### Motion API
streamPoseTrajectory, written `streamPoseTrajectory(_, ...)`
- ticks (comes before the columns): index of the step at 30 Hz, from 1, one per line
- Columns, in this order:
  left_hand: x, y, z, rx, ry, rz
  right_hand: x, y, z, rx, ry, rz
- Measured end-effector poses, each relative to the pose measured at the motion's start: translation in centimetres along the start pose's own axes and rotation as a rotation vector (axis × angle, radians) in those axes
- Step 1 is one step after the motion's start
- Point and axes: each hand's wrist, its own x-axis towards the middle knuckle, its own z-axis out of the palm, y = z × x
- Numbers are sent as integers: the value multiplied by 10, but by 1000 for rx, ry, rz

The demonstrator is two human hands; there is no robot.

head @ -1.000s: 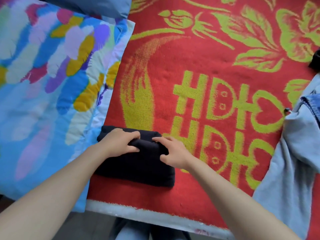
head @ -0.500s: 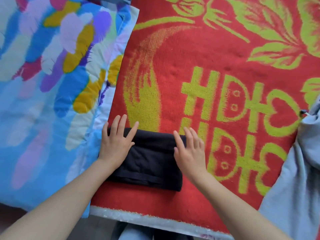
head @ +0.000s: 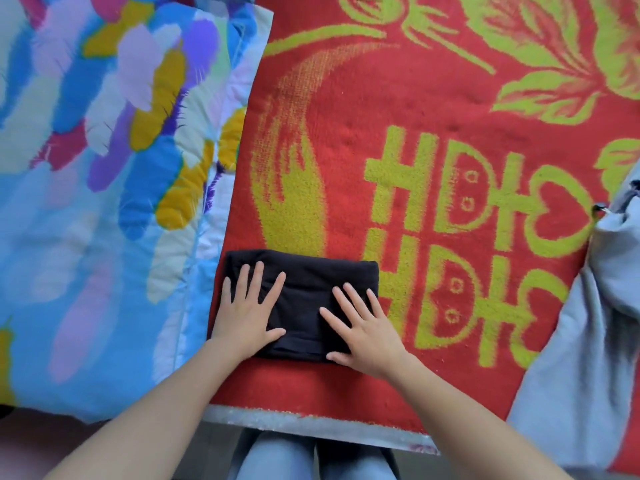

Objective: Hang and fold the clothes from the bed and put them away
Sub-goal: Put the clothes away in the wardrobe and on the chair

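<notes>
While our left hand [head: 244, 315] and right hand [head: 363, 332] lie flat, fingers spread, pressing the folded black garment [head: 311, 289] and gripping nothing, we judge the folds could spring open if lifted loosely. It sits near the bed edge [head: 311, 422], just beside the colourful quilt [head: 104, 168]. The red blanket [head: 415, 116] beyond offers room; a pale blue garment [head: 588, 341] crowds the right.
</notes>
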Motion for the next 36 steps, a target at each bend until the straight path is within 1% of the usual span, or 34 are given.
streamPoseTrajectory(1, -7, 3, -7, 3, 70, 17, -4, -2, 3, -3, 6, -21)
streamPoseTrajectory(2, -15, 6, -12, -25, 104, 31, -9, -4, 7, -23, 19, -43)
streamPoseTrajectory(3, -24, 9, -10, -39, 147, 82, -14, -6, 14, -46, 38, -73)
streamPoseTrajectory(4, -33, 13, -6, -31, 155, 126, -19, -7, 21, -76, 60, -99)
streamPoseTrajectory(6, -48, 23, 12, 6, 117, 177, -23, -6, 36, -140, 113, -134)
streamPoseTrajectory(9, -55, 34, 27, -13, 116, 154, -15, -4, 44, -219, 257, -140)
streamPoseTrajectory(12, -54, 37, 29, -5, 147, 117, -7, -15, 40, -236, 318, -124)
streamPoseTrajectory(15, -54, 37, 31, -39, 187, 122, -3, -25, 26, -169, 292, -59)
streamPoseTrajectory(17, -51, 33, 32, -79, 221, 118, 2, -23, 13, -108, 313, -61)
streamPoseTrajectory(21, -42, 32, 31, -117, 314, 95, -4, -4, -5, 12, 486, -146)
streamPoseTrajectory(23, -37, 33, 27, -130, 402, 67, -12, 2, -13, 8, 542, -165)
streamPoseTrajectory(24, -33, 32, 25, -135, 457, 62, -16, 2, -16, -2, 553, -168)
streamPoseTrajectory(26, -28, 32, 19, -150, 571, 109, -26, 3, -20, -28, 544, -179)
streamPoseTrajectory(28, -31, 35, 10, -168, 618, 178, -40, 4, -24, -34, 538, -185)
streamPoseTrajectory(30, -41, 40, 1, -175, 612, 211, -53, 5, -31, 3, 477, -180)
streamPoseTrajectory(33, -67, 52, -8, -211, 536, 225, -75, 7, -46, 1, 387, -209)
streamPoseTrajectory(34, -78, 58, -10, -228, 503, 188, -82, 10, -53, -2, 380, -237)
streamPoseTrajectory(36, -106, 71, -20, -242, 523, 97, -96, 15, -75, -37, 382, -307)
